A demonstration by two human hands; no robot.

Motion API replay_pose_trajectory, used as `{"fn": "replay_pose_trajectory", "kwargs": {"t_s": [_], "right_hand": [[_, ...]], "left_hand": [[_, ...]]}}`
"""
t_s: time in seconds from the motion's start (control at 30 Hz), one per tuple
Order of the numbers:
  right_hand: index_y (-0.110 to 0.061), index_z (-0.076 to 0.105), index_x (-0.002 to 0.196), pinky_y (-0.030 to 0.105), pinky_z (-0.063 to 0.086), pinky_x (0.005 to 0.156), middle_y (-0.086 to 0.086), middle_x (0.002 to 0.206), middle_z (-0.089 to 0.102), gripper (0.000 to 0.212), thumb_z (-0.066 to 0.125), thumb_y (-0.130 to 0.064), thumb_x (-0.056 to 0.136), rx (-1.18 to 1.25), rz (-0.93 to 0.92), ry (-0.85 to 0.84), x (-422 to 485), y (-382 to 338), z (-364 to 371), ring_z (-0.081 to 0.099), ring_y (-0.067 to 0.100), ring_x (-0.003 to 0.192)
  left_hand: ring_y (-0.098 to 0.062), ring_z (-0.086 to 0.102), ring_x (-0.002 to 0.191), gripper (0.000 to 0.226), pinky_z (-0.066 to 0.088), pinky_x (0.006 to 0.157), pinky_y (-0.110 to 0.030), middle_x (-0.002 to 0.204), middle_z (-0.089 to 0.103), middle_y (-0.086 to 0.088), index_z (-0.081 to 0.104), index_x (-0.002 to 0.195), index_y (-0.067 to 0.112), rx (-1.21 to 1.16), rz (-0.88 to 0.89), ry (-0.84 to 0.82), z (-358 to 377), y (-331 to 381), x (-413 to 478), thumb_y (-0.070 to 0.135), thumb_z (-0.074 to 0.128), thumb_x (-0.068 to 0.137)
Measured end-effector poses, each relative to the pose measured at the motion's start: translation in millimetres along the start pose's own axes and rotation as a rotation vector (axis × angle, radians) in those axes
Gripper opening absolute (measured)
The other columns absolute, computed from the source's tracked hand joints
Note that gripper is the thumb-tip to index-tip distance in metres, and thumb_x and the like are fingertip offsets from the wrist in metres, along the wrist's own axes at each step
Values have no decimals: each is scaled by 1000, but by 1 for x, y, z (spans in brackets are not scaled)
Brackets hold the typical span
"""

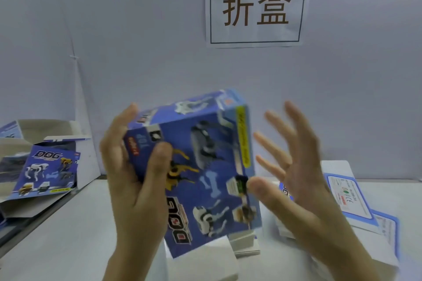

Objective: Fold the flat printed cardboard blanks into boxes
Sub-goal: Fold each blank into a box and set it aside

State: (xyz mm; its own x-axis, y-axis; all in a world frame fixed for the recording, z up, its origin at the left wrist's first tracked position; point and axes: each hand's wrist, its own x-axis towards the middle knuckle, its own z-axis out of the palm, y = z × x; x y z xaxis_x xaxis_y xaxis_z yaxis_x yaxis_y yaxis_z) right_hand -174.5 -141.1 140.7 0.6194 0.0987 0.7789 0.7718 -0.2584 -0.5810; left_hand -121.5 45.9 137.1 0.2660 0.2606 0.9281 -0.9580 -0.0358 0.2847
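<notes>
Blue printed box (205,166): folded, tilted, above surface (68,223). Left hand (134,178): thumb and fingers clamped on box edge. Right hand (294,171): fingers spread apart, thumb tip at box side.

The left hand (134,166) is held up with its wrist nearly upright and its palm turned toward the right; the forearm rises from the lower edge of the view. Its thumb presses on the front face of the box (212,180) and its fingers curl round behind the far edge, so it grips the box. The right hand (294,173) stands just beside, palm facing left, with its fingers straight and spread wide (their outlines blurred). Its thumb tip is at the box's right edge, seemingly touching. Its forearm enters from the lower right.
</notes>
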Motion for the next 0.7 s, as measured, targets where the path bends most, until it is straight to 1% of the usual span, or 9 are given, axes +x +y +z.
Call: {"fn": "replay_pose_trajectory", "kwargs": {"t_s": [0.07,0.17,0.27,0.37,0.43,0.5,0.53,0.63,0.7], "right_hand": [[-67,18,137,23,46,99,-36,142,36,89,74,-63,67,-132,200,-228,-5,13,-13,44,-7,128],[-72,22,131,13,49,92,-40,135,41,80,75,-39,81,-289,359,-455,-7,34,-15,44,-12,123],[-51,49,126,17,52,83,-30,118,61,54,58,-10,93,-313,340,-279,-2,44,-8,61,-5,106],[-37,64,84,15,45,55,-20,71,66,32,57,-7,92,-420,276,111,2,47,-6,59,-2,62],[-27,55,60,16,36,47,-15,53,56,35,61,-10,90,-488,266,331,3,52,-7,48,4,51],[-24,46,54,12,34,47,-18,47,50,41,63,-11,89,-490,289,405,2,56,-7,46,1,49],[-25,48,56,9,35,48,-20,46,51,39,63,-10,89,-455,321,405,2,57,-8,48,-1,49],[-16,67,84,11,48,50,-14,65,71,14,62,-4,90,-50,505,401,5,59,-14,65,1,58],[-19,71,87,15,51,51,-8,72,74,19,63,-3,89,88,545,396,5,60,-17,67,3,61]], "left_hand": [[-4,66,93,35,55,68,-17,122,58,10,44,128,41,-114,-175,143,-3,-8,0,28,54,97],[-13,69,99,36,59,68,-30,127,60,7,46,123,56,-154,-472,256,-7,-22,-2,43,58,92],[-14,70,99,60,58,63,-28,134,56,4,36,136,50,-261,-715,224,-9,-34,-5,42,65,84],[-19,49,131,104,50,98,-45,149,40,5,21,140,50,-244,-726,-5,-11,-40,-4,60,82,56],[-7,38,138,128,40,109,-36,151,38,16,18,143,46,-150,-706,-333,-10,-40,-4,78,79,35],[18,35,128,122,37,98,-9,141,32,42,16,143,55,25,-700,-619,-7,-32,-8,88,66,36],[25,32,122,113,34,96,-6,137,28,47,17,140,61,103,-715,-674,-6,-28,-10,89,61,40],[19,35,125,90,34,104,-20,139,31,41,25,137,61,132,-756,-666,-6,-25,-9,80,53,53],[10,42,127,73,37,107,-22,142,40,31,32,137,55,119,-761,-634,-7,-24,-7,75,58,71]]}}
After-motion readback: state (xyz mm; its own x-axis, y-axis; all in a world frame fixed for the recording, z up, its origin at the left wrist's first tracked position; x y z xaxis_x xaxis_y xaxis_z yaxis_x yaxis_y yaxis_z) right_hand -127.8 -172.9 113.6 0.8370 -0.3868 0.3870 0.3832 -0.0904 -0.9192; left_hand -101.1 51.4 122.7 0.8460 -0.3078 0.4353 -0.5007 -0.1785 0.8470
